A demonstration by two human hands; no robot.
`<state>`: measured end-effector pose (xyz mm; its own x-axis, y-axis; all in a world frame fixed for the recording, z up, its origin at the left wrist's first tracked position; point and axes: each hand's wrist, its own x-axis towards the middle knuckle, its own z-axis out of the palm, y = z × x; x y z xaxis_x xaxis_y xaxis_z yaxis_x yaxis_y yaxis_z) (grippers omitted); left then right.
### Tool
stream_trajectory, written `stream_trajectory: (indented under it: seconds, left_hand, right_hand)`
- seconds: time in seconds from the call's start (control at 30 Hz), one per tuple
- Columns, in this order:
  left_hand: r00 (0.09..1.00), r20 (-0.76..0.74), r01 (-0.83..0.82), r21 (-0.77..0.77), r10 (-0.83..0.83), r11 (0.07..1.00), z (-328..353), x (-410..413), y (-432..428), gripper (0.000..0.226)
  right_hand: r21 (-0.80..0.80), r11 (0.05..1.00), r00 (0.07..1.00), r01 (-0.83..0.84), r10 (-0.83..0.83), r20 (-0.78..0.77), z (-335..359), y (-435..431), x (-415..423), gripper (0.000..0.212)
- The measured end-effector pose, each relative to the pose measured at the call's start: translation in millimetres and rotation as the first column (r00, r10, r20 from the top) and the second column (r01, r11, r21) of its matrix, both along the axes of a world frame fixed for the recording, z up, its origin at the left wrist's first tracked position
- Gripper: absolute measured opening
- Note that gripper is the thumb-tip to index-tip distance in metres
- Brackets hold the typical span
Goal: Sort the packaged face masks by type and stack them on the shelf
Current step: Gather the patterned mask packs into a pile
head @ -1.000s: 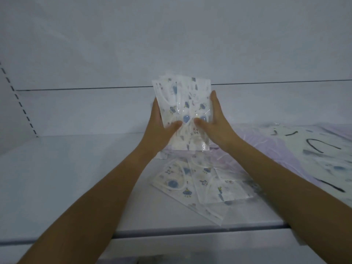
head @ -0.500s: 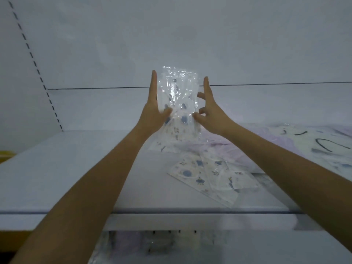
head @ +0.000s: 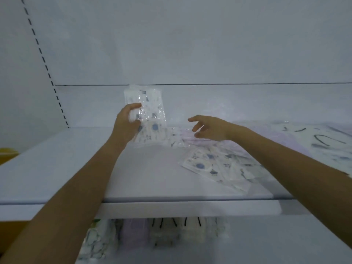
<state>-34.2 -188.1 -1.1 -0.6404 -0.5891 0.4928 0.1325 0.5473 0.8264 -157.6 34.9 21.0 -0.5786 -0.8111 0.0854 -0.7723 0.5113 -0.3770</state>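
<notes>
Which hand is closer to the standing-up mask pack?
Left. The left hand grips the mask pack by its left edge; the right hand hangs open to its right, apart.

On shelf (head: pixel 76 168), mask stack (head: pixel 150 119) left; loose packs (head: pixel 215 168) right.

White, blue-printed mask packets (head: pixel 147 115); white shelf (head: pixel 76 168)

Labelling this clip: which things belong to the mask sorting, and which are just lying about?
Job: left hand, gripping upright blue-print packs; flat blue-print packs; lilac packs; black-curve packs; shelf.
Lying about: yellow thing, far left.
</notes>
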Motion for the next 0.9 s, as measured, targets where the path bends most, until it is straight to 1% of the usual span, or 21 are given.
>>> stream_trajectory:
  seconds: [0.03, 0.07, 0.13, 0.2, 0.23, 0.33, 0.4, 0.47, 0.57, 0.63, 0.7, 0.77, 0.83, 0.9]
  left_hand:
    - [1.000, -0.022, -0.006, 0.051, 0.007, 0.999, 0, 5, 0, 0.051]
    - [0.999, -0.039, -0.013, 0.083, 0.016, 0.996, 0, 8, 0, 0.050]
    - [0.996, -0.087, -0.003, 0.137, 0.015, 0.991, 1, 11, -3, 0.051]
    - [0.990, -0.138, 0.051, 0.181, -0.026, 0.982, 7, 14, -3, 0.054]
    - [0.988, -0.145, 0.082, 0.197, -0.054, 0.977, 10, 16, -1, 0.054]
    - [0.978, -0.153, 0.171, 0.167, -0.145, 0.971, 17, 23, 20, 0.052]
    - [0.965, -0.157, 0.233, 0.133, -0.212, 0.963, 19, 29, 38, 0.052]
    - [0.946, -0.165, 0.298, 0.117, -0.277, 0.947, 19, 41, 58, 0.059]
    - [0.932, -0.167, 0.339, 0.091, -0.322, 0.936, 8, 69, 93, 0.080]
    - [0.930, -0.144, 0.355, 0.128, -0.337, 0.926, -7, 93, 121, 0.086]
    - [0.922, -0.121, 0.383, 0.134, -0.368, 0.914, -31, 116, 154, 0.087]
    - [0.902, -0.092, 0.431, 0.146, -0.421, 0.891, -61, 140, 190, 0.087]
    - [0.895, -0.074, 0.446, 0.170, -0.440, 0.879, -94, 161, 226, 0.086]
    - [0.891, -0.055, 0.453, 0.157, -0.450, 0.878, -124, 179, 260, 0.083]
  right_hand:
    - [0.047, 0.999, 1.000, -0.012, 0.013, -0.003, -4, 0, 3, 0.054]
    - [0.061, 0.998, 1.000, -0.015, 0.015, -0.003, -6, -1, 5, 0.053]
    - [0.020, 1.000, 1.000, -0.002, 0.002, 0.012, -9, -3, 10, 0.052]
    - [-0.099, 0.995, 0.999, 0.017, -0.012, 0.052, -9, -7, 18, 0.051]
    - [-0.175, 0.984, 0.995, 0.031, -0.013, 0.100, -9, -9, 24, 0.053]
    - [-0.381, 0.919, 0.940, 0.105, 0.034, 0.341, -6, -15, 48, 0.066]
    - [-0.479, 0.864, 0.898, 0.156, 0.078, 0.434, -6, -15, 64, 0.067]
    - [-0.575, 0.797, 0.888, 0.188, 0.112, 0.445, -9, -8, 80, 0.054]
    - [-0.664, 0.713, 0.890, 0.227, 0.125, 0.439, -19, 19, 108, 0.038]
    - [-0.706, 0.670, 0.904, 0.228, 0.124, 0.410, -33, 48, 131, 0.035]
    - [-0.733, 0.635, 0.917, 0.245, 0.095, 0.389, -54, 81, 158, 0.038]
    - [-0.739, 0.625, 0.921, 0.251, 0.080, 0.380, -81, 117, 187, 0.040]
    - [-0.731, 0.635, 0.925, 0.250, 0.067, 0.375, -111, 154, 213, 0.039]
    - [-0.700, 0.658, 0.908, 0.277, 0.060, 0.415, -142, 191, 236, 0.038]
